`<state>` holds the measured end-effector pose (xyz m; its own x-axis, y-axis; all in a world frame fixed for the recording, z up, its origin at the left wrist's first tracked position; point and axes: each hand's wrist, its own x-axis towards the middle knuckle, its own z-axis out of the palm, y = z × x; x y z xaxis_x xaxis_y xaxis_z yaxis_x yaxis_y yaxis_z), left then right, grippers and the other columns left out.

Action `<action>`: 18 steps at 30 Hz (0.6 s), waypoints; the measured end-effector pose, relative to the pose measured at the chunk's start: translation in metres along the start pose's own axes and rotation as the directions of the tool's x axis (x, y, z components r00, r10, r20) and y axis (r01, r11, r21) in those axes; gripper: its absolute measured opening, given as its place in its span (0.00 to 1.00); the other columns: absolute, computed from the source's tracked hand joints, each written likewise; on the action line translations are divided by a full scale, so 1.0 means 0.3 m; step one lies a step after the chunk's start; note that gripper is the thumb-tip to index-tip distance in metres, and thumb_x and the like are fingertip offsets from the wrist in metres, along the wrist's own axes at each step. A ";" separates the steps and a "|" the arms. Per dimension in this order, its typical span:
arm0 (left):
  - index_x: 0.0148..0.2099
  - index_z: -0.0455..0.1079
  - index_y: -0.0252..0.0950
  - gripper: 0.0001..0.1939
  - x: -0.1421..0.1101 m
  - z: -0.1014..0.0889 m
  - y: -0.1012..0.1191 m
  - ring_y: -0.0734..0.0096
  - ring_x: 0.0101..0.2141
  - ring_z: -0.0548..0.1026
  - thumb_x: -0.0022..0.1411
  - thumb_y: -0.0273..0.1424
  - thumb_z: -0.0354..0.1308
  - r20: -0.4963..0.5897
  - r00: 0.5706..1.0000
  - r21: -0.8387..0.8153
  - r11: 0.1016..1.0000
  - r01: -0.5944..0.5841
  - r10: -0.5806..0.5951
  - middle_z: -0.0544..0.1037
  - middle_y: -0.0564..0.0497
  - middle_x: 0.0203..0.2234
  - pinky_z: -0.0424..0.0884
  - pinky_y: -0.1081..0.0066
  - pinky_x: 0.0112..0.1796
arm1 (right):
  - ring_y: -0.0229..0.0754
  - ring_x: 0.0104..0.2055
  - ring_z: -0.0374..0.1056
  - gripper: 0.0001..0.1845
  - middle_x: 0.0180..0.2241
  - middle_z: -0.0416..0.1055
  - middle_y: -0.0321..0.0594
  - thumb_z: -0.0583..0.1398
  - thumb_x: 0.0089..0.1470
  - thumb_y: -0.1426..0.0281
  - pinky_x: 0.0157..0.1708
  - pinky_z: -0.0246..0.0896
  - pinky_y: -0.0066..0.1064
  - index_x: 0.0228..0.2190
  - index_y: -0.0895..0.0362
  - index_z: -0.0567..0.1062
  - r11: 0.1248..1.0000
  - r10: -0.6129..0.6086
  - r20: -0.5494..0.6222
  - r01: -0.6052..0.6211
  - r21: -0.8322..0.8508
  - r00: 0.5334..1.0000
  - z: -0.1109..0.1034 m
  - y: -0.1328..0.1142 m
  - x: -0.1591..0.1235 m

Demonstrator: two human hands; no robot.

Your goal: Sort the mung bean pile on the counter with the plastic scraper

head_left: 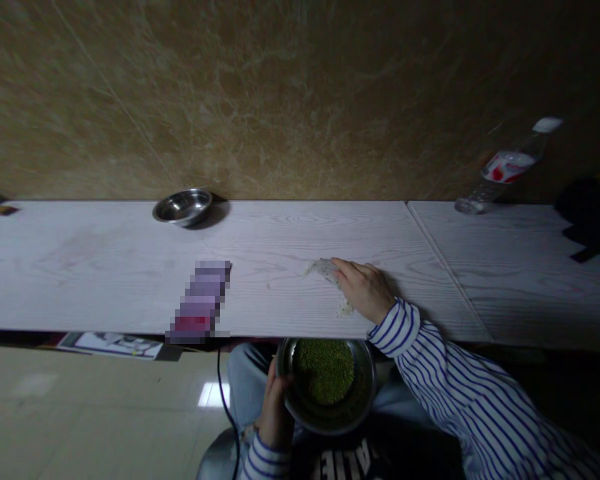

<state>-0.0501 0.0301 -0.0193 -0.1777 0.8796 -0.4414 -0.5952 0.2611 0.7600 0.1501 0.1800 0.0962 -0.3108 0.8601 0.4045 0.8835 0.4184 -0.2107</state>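
While the right hand [365, 288] works on the countertop, its fingers lie together, bent down onto some pale speckled stuff [323, 268]. Palm's hidden, so I can't tell if it's pinching any or only pressing; loose bits or thin cloth, can't tell either. A smaller pale patch [346, 309] sits just beside the hand, nearer the front edge.

Left hand [276, 408] grips the deep steel bowl [364, 383] by its left rim, thumb over the lip. Bowl's at the lap, up against the counter's front edge, with small green beans [325, 373] inside, mung by the look of them.

Step in hand, my read: handling the pale stuff on the board while the bowl is steadied below. A next move with the right hand calls for low fingers and a steady grip on the left, since the bowl has only lap and hand under it.

Edges: wooden countertop [280, 233] ends right above the bowl; a raised-looking seam [445, 267] runs right of the hand. Most sliding room is left, up to the pixelated purple slab [200, 300] at the front edge, cable [222, 380] hanging nearby. Shallow steel dish [183, 208] and labelled plastic bottle [510, 167] stand back by the wall [280, 100], well apart from both hands.
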 end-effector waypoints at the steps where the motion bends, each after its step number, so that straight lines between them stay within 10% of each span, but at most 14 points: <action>1: 0.52 0.79 0.41 0.25 -0.001 0.004 -0.001 0.45 0.56 0.73 0.49 0.35 0.65 -0.011 1.000 -0.001 1.000 0.011 -0.011 0.82 0.45 0.49 0.67 0.52 0.56 | 0.48 0.40 0.80 0.16 0.45 0.82 0.49 0.57 0.63 0.75 0.43 0.74 0.40 0.51 0.60 0.77 1.000 0.009 -0.023 -0.008 0.014 1.000 -0.004 0.011 0.001; 18: 0.50 0.78 0.40 0.26 -0.006 0.011 -0.018 0.48 0.53 0.75 0.47 0.37 0.64 0.023 0.999 0.016 0.999 0.030 -0.030 0.83 0.45 0.47 0.70 0.56 0.52 | 0.47 0.39 0.81 0.16 0.42 0.83 0.46 0.59 0.61 0.74 0.42 0.77 0.36 0.49 0.58 0.79 0.988 0.129 -0.126 -0.117 0.102 0.984 -0.062 0.101 -0.085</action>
<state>-0.0441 0.0284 -0.0211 -0.1418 0.8801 -0.4531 -0.5874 0.2936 0.7542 0.1915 0.1651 0.0961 -0.1474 0.8631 0.4831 0.8731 0.3430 -0.3465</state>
